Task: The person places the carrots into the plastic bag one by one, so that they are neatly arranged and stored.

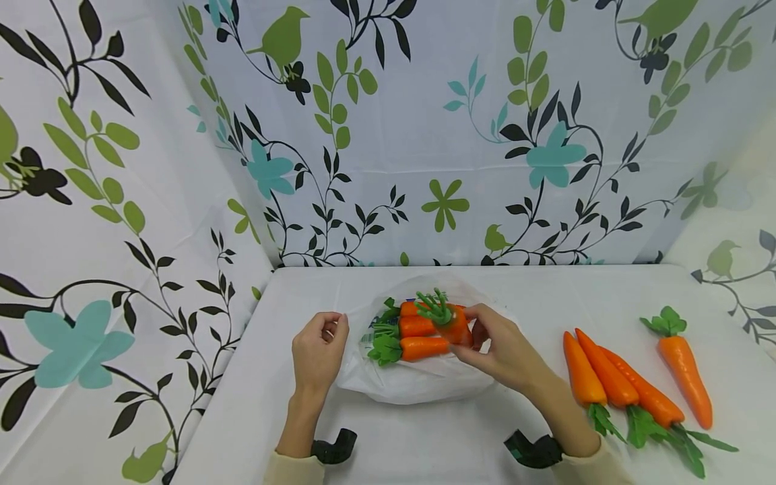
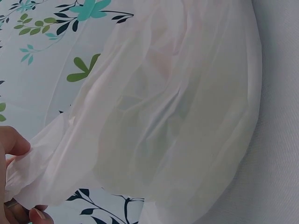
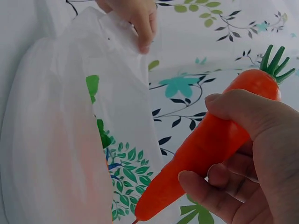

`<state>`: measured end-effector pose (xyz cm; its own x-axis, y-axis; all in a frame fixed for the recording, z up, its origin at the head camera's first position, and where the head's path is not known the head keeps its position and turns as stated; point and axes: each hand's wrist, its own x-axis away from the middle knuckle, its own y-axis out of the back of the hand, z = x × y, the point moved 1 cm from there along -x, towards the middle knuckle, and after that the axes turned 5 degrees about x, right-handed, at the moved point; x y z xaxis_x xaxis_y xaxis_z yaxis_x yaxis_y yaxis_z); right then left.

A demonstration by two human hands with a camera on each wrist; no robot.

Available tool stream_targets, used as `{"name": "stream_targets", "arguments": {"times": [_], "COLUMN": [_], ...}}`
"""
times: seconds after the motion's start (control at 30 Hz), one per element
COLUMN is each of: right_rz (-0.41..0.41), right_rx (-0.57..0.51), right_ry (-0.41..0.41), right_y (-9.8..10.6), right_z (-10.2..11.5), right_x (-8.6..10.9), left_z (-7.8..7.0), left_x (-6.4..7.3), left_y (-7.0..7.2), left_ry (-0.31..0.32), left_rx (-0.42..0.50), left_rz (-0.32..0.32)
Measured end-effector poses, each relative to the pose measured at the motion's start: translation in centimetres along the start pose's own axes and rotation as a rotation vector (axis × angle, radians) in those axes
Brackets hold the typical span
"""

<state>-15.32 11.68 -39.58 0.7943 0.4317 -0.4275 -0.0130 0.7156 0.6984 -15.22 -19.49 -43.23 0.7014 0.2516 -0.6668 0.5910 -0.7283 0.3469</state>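
My right hand [image 1: 500,350] grips an orange toy-like carrot [image 3: 201,149] with short green stalks, thumb on one side and fingers on the other. The carrot is above the open mouth of a white plastic bag [image 1: 418,392]. My left hand [image 1: 318,353] pinches the bag's rim on the left; the left wrist view shows the thin plastic bunched between thumb and fingers. Inside the bag lie several carrots [image 1: 418,328] with green leafy tops toward the left. Printed green leaves show on the bag in the right wrist view.
Several loose carrots lie on the white table [image 1: 418,451] at the right: a cluster [image 1: 612,377] with tops toward me, and one carrot [image 1: 685,377] apart with its top pointing away. A patterned curtain [image 1: 394,148] hangs behind the table.
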Motion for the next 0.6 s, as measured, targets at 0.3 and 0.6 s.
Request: {"name": "stream_targets", "arguments": {"times": [0.3, 0.6], "right_rz": [0.099, 0.163], "right_rx": [-0.001, 0.044], "right_ry": [-0.079, -0.103], "right_y": [-1.4, -2.6], "right_z": [-0.6, -1.1], "right_x": [-0.1, -0.2], "left_z": [0.0, 0.0], "left_x": [0.0, 0.0], "left_y": [0.0, 0.0], "left_ry": [-0.003, -0.019], "left_rx": [-0.007, -0.007], "left_rz": [0.006, 0.000]}}
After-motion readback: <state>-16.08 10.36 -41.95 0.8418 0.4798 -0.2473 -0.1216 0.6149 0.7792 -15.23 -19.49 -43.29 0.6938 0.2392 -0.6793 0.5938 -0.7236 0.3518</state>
